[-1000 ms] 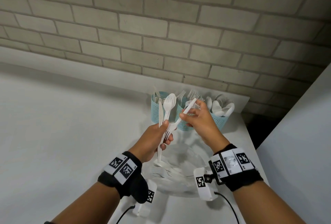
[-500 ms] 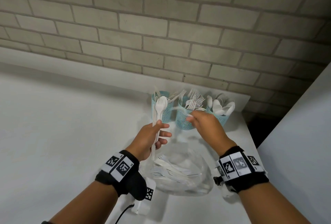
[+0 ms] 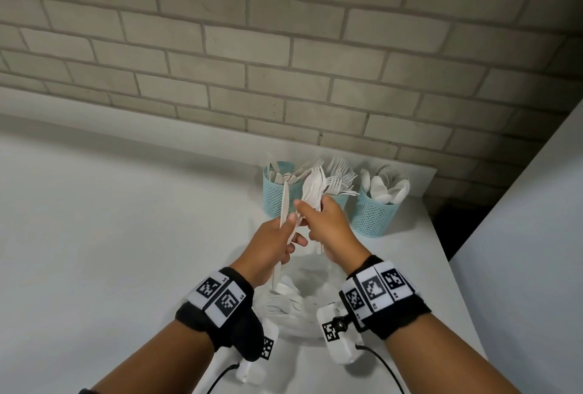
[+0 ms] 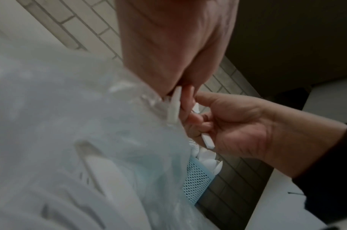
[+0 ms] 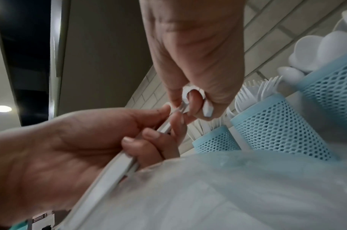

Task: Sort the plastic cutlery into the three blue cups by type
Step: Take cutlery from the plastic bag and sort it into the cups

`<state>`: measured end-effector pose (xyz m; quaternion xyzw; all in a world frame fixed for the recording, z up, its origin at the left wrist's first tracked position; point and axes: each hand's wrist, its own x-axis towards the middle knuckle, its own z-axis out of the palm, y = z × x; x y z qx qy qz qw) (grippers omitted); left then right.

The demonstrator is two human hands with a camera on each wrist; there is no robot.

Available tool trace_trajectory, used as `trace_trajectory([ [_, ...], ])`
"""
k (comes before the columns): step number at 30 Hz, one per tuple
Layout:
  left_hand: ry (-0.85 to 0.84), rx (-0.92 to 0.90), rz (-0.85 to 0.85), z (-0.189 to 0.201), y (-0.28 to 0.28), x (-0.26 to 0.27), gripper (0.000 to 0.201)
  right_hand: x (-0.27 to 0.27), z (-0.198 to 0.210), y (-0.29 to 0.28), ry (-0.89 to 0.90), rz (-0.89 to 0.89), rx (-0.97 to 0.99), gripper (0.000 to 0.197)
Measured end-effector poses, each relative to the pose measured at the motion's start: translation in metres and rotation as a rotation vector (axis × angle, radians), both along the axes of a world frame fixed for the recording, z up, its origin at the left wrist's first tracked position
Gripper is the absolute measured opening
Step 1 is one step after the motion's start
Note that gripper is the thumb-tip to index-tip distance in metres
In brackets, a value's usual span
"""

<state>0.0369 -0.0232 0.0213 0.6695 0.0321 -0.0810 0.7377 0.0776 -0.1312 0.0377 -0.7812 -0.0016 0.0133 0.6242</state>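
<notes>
Three blue mesh cups stand at the back of the white table: the left cup [image 3: 276, 198] has knives, the middle cup [image 3: 341, 202] forks, the right cup [image 3: 373, 215] spoons. In front of them my left hand [image 3: 288, 229] grips a white knife [image 3: 285, 201] upright. My right hand [image 3: 310, 220] touches the left one and grips the handle of a white spoon [image 3: 310, 187], bowl up. In the right wrist view the right hand [image 5: 194, 99] curls round that handle beside my left hand [image 5: 90, 140]. A clear bag [image 3: 295, 302] of cutlery lies below both hands.
A brick wall [image 3: 284, 62] rises right behind the cups. The table's right edge [image 3: 454, 292] runs close to the right cup, with a dark gap and a white panel [image 3: 536, 236] beyond it. Bare white tabletop [image 3: 110, 236] spreads to the left.
My right hand took a fork from my left hand, carried it to the middle cup and came back without it. It now grips the spoon that my left hand held.
</notes>
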Motion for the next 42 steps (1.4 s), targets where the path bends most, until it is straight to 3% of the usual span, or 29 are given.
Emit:
trace_trajectory([
  [6, -0.013, -0.002, 0.037, -0.001, -0.001, 0.004, 0.022, 0.008, 0.008, -0.004, 0.085, 0.008, 0.111, 0.007],
  [12, 0.007, 0.02, 0.083, -0.004, -0.007, 0.009, 0.025, 0.032, 0.011, -0.015, 0.232, -0.139, 0.193, 0.033],
  [16, -0.027, 0.08, 0.129, -0.003, -0.011, 0.011, 0.024, 0.036, 0.017, -0.017, 0.263, -0.157, 0.272, 0.036],
  [21, -0.107, 0.173, 0.192, 0.001, -0.008, 0.017, 0.021, 0.044, 0.044, -0.028, 0.127, -0.15, 0.405, 0.024],
  [27, -0.134, 0.104, 0.276, 0.004, -0.003, 0.028, 0.022, 0.076, 0.061, -0.038, -0.087, -0.189, 0.321, 0.005],
  [32, -0.117, 0.023, 0.316, 0.001, 0.001, 0.03, 0.023, 0.109, 0.055, -0.041, -0.396, -0.257, 0.453, 0.018],
  [34, -0.103, 0.01, 0.312, 0.0, 0.001, 0.031, 0.025, 0.12, 0.044, -0.038, -0.423, -0.258, 0.397, 0.013],
  [38, -0.061, -0.02, 0.273, -0.001, 0.003, 0.035, 0.027, 0.135, 0.017, -0.035, -0.305, -0.219, 0.258, 0.013],
  [42, -0.052, -0.018, 0.247, -0.005, 0.007, 0.039, 0.029, 0.137, 0.012, -0.035, -0.309, -0.309, 0.151, 0.054],
])
